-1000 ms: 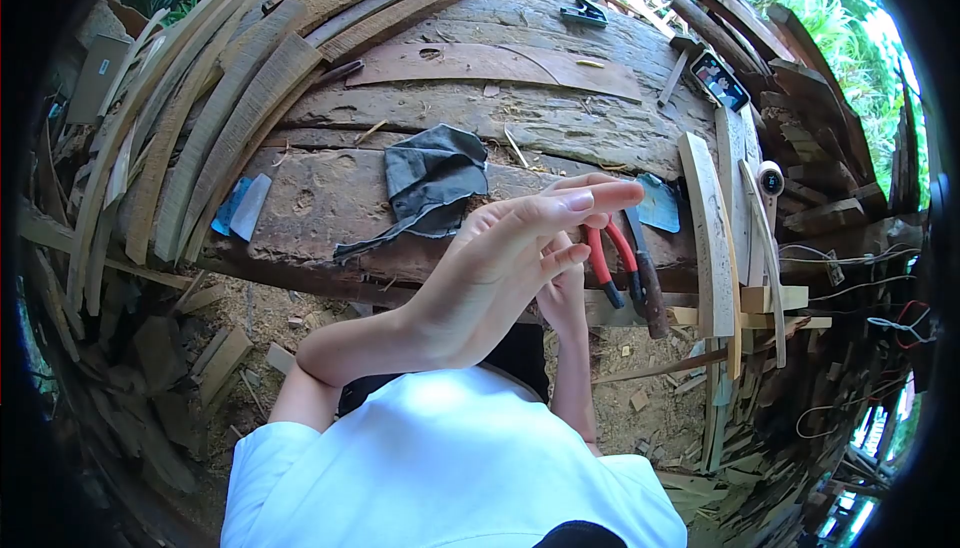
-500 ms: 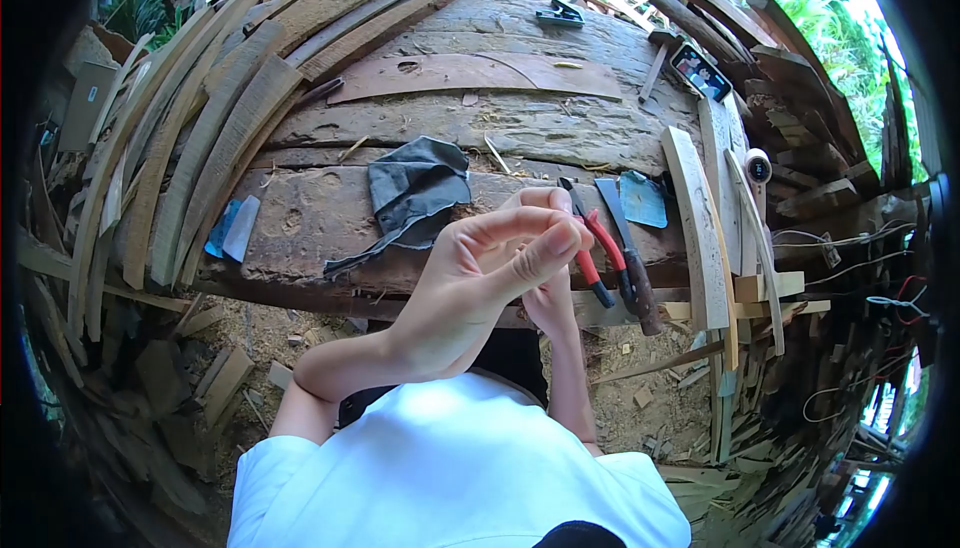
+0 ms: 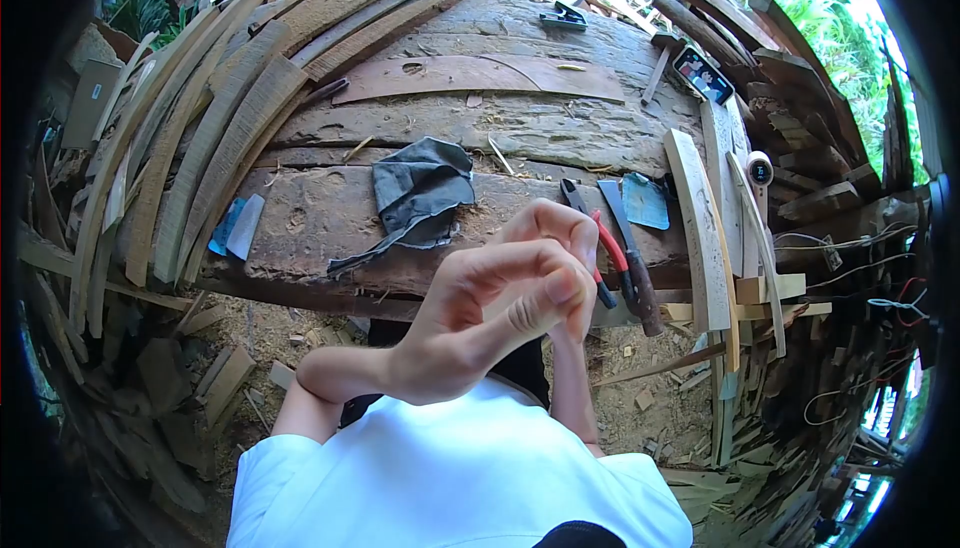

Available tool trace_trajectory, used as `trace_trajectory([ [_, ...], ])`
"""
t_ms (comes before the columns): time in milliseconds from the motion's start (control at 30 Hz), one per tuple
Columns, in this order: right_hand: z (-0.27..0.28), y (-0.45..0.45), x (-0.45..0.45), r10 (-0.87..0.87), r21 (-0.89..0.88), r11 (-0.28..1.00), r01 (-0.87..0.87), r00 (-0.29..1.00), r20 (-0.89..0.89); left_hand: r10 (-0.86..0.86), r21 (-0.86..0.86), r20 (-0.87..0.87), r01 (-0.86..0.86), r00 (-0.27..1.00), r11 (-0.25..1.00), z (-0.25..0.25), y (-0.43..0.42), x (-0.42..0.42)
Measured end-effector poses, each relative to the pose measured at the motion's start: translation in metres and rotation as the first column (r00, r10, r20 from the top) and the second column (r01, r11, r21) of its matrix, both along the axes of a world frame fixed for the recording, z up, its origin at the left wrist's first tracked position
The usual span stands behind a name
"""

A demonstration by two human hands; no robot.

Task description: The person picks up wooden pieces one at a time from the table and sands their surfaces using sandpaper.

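Observation:
My left hand [image 3: 450, 323] is raised over the front edge of the workbench, thumb and fingers closed in a pinch. Partly behind it, my right hand [image 3: 577, 323] meets its fingertips, and its fingers look curled in. Whatever lies between the fingertips is too small or hidden to make out. Beyond the hands lie red-handled pliers [image 3: 611, 239], partly covered by the fingers. A flat-bladed tool with a wooden handle [image 3: 643, 303] rests beside them, near a worn blue sheet [image 3: 644, 200]. To the left, a crumpled dark cloth [image 3: 424, 190] lies on the bench.
Curved boards [image 3: 235, 138] are stacked along the left of the rough wooden workbench [image 3: 300, 223]. A hammer [image 3: 656, 68], a phone [image 3: 702, 75] and wood strips [image 3: 697, 238] lie at right. A black clamp-like object [image 3: 563, 17] sits at the back. Scraps cover the ground.
Both hands have come closer together at the fingertips, and the left hand has dropped slightly. More of the pliers' jaws now shows. The view has shifted slightly; the bench items stay put.

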State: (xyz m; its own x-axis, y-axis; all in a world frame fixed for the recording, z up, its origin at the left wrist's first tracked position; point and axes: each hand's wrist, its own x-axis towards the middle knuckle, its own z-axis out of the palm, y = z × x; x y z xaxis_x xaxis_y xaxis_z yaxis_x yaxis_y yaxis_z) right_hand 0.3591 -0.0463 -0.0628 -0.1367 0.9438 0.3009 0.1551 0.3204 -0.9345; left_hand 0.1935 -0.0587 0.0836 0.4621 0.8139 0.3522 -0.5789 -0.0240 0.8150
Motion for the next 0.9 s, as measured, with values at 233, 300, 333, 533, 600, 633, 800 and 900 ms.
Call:
trace_trajectory([
  [233,-0.002,0.001,0.000,-0.006,0.006,1.000,0.006,1.000,0.020,0.028,0.131,0.113,-0.043,0.993,0.990,-0.006,0.002,-0.002],
  [300,-0.002,0.000,0.002,0.009,0.041,0.999,-0.012,0.998,0.065,0.003,0.183,0.038,-0.009,0.999,0.983,-0.003,0.006,-0.003],
  [333,-0.002,0.001,0.002,0.009,0.041,0.999,-0.012,0.998,0.065,-0.021,0.234,-0.039,0.029,0.999,0.972,-0.001,0.006,-0.004],
  [533,-0.003,0.004,0.001,-0.003,0.036,0.999,0.002,1.000,0.020,-0.081,0.066,0.051,0.078,0.995,0.995,0.007,-0.004,0.004],
  [600,-0.004,0.006,0.000,-0.006,0.034,0.999,0.006,1.000,0.005,-0.095,0.022,0.057,0.094,0.994,0.995,0.014,-0.006,0.002],
  [633,-0.004,0.006,0.000,-0.008,0.031,0.999,0.008,1.000,-0.002,-0.122,0.011,0.096,0.121,0.988,0.993,0.016,-0.007,0.003],
  [800,-0.009,0.006,-0.003,-0.014,0.012,1.000,0.014,0.999,-0.042,-0.187,0.030,0.047,0.185,0.981,0.982,0.026,-0.005,0.008],
  [900,-0.013,0.005,-0.006,-0.018,-0.003,1.000,0.018,0.997,-0.070,-0.230,0.012,0.100,0.230,0.968,0.973,0.035,-0.013,0.016],
])
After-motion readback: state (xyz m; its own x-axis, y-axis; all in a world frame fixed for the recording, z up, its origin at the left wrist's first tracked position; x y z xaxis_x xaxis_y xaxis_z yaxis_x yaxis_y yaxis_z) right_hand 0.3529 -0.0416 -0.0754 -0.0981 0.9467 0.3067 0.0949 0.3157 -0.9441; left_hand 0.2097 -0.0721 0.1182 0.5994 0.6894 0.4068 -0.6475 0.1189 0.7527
